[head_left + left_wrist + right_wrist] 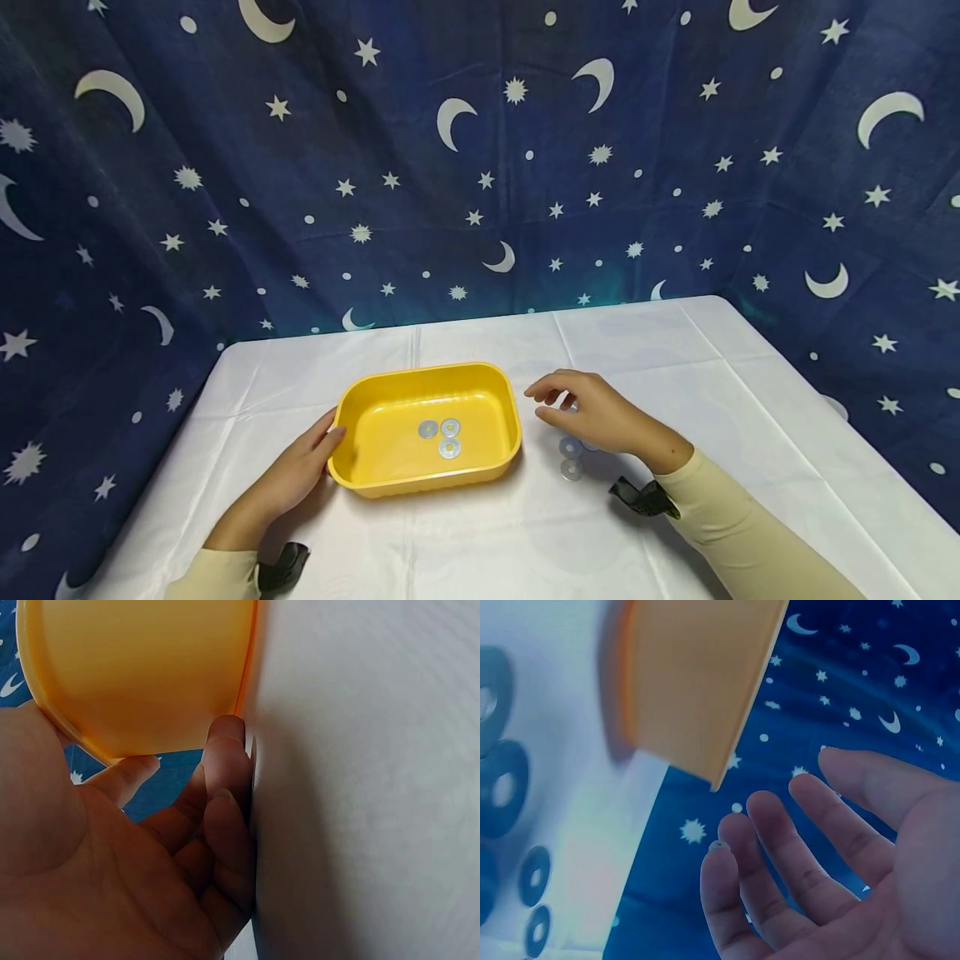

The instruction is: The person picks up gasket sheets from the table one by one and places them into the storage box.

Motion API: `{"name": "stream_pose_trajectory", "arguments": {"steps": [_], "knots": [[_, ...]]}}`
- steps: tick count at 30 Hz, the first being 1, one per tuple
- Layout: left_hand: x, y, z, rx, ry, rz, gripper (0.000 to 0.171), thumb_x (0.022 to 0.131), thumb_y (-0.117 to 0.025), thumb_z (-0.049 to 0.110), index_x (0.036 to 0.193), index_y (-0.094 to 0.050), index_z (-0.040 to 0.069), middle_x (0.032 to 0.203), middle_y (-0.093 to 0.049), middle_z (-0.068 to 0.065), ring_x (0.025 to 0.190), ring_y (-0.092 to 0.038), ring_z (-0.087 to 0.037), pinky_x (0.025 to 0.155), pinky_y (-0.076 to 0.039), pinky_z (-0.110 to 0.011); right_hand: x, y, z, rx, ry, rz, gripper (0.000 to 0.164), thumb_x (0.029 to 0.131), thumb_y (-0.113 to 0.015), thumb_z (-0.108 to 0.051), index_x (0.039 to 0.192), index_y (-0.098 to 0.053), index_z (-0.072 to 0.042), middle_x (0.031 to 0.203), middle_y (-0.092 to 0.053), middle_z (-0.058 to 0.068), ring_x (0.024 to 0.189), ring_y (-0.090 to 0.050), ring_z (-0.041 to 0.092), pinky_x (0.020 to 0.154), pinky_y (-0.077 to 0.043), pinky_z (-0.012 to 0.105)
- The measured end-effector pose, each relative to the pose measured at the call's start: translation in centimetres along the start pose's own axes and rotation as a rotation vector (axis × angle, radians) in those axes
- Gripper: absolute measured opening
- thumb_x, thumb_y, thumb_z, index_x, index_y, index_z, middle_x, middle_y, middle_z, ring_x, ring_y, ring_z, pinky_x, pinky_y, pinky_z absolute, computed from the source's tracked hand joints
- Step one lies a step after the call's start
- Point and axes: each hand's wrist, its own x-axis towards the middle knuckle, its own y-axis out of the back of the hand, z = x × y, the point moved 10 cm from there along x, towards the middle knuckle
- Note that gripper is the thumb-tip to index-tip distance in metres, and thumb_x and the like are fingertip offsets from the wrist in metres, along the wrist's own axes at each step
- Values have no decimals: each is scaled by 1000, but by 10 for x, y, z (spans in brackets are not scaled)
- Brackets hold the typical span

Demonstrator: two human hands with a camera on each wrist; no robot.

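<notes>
A shallow yellow plastic tray (pixel 427 483) with rounded corners stands on the white-covered table. Inside it, three flat metal washers (pixel 449 448) lie close together near the middle. My left hand (pixel 294 473) grips the tray's left end, thumb over the rim and fingers against the outer wall. To the right of the tray, my right hand (pixel 596 410) hovers with its fingers loosely bent and nothing in them. Below that hand, several more washers (pixel 571 470) lie on the cloth, partly hidden by it; the right wrist view shows washers (pixel 534 876) of different sizes.
A white cloth (pixel 720 500) covers the table, with a few fold creases. Behind and at both sides hangs a dark blue curtain (pixel 420 192) printed with moons and stars. Each wrist wears a black strap mount (pixel 643 497).
</notes>
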Motion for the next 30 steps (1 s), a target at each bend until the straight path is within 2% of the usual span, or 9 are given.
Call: {"name": "stream_pose_trajectory", "arguments": {"steps": [7, 13, 20, 26, 30], "knots": [[0, 0, -1, -1, 9, -5, 69, 107, -31, 53, 162, -14, 16, 165, -22, -21, 152, -18, -46, 119, -12, -67, -9, -6, 15, -11, 10, -41, 22, 91, -73, -13, 112, -72, -13, 99, -71, -2, 87, -60, 7, 80, -57, 32], [0, 0, 0, -3, 3, -10, 69, 107, -31, 52, 162, -14, 15, 164, -23, -21, 151, -19, -46, 119, -13, -67, -15, -11, 26, 23, 9, -109, 21, 90, -73, -8, 111, -72, -8, 92, -67, -8, 82, -58, 3, 75, -55, 26], [0, 2, 1, -11, 0, -10, 68, 107, -32, 51, 162, -13, 15, 164, -24, -21, 151, -19, -46, 119, -12, -67, -18, -19, 30, 43, 43, -210, 15, 87, -73, -4, 101, -71, -10, 83, -60, -9, 76, -54, 4, 69, -52, 22], [1, 0, 2, -1, -24, -13, 68, 107, -31, 50, 162, -13, 14, 164, -23, -22, 151, -19, -46, 119, -14, -68, -25, -31, 40, 53, 9, -331, 17, 85, -76, -4, 99, -71, -12, 79, -60, -9, 73, -54, 3, 66, -50, 19], [1, 0, 2, -2, -22, -15, 69, 107, -31, 51, 162, -13, 14, 165, -21, -21, 152, -18, -46, 119, -14, -68, -29, -36, 45, 62, -11, -382, 20, 84, -77, -3, 99, -71, -14, 78, -59, -7, 72, -53, 3, 65, -49, 18]]}}
